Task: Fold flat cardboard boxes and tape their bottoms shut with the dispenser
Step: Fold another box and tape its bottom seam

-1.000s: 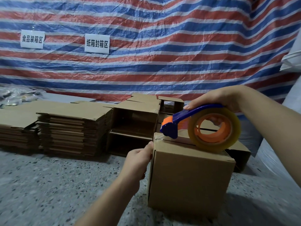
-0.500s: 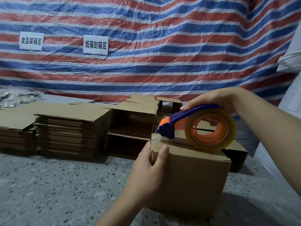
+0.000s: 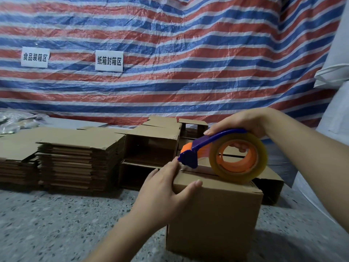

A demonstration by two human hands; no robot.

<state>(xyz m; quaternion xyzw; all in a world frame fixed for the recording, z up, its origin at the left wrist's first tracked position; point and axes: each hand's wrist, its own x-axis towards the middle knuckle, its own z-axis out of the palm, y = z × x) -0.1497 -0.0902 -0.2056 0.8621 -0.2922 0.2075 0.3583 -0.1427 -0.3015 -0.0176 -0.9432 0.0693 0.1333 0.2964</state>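
A folded brown cardboard box (image 3: 213,220) stands on the speckled floor at centre right, its closed flaps facing up. A tape dispenser (image 3: 224,154) with a blue handle, orange hub and clear tape roll rests on the top seam. My right hand (image 3: 239,121) grips its handle from above. My left hand (image 3: 166,188) clasps the box's upper left corner, thumb on the near face, fingers over the top edge beside the dispenser's blue nose.
Stacks of flat cardboard (image 3: 75,159) lie at left. Several assembled open boxes (image 3: 151,146) sit behind the working box. A striped tarp (image 3: 170,53) with two white signs hangs behind. White sacks (image 3: 336,129) stand at right.
My left hand has climbed from the box's left side onto its top left corner. The dispenser stays on the seam, its nose now by my fingers.
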